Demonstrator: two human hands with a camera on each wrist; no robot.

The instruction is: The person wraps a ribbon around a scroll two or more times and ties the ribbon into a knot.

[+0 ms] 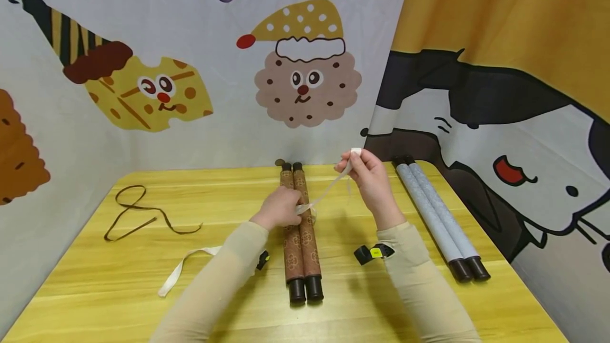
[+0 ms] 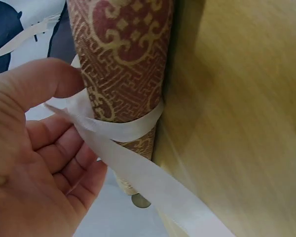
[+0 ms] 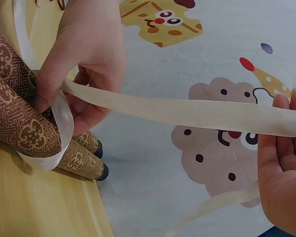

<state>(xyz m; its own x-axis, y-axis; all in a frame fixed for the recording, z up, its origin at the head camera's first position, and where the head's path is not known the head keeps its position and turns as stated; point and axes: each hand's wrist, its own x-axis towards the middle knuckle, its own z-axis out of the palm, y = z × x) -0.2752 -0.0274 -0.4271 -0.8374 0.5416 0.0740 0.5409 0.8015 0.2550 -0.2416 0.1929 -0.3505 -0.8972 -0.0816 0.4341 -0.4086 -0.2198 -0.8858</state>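
Two brown patterned scroll rolls with dark end knobs lie side by side on the table. A cream ribbon loops around them near their middle. My left hand is at the rolls' left side, pinching the ribbon where it crosses the loop. Raised to the right of the rolls, my right hand holds the ribbon's other stretch between thumb and fingers, with a short end above them. That stretch runs fairly straight between the hands. A thinner tail hangs beneath the right hand.
To the right lie two pale blue rolls with dark ends. A dark brown cord lies loosely bent at the left. Part of a cream ribbon trails on the table beside the left forearm. A printed cloth wall borders the table's back.
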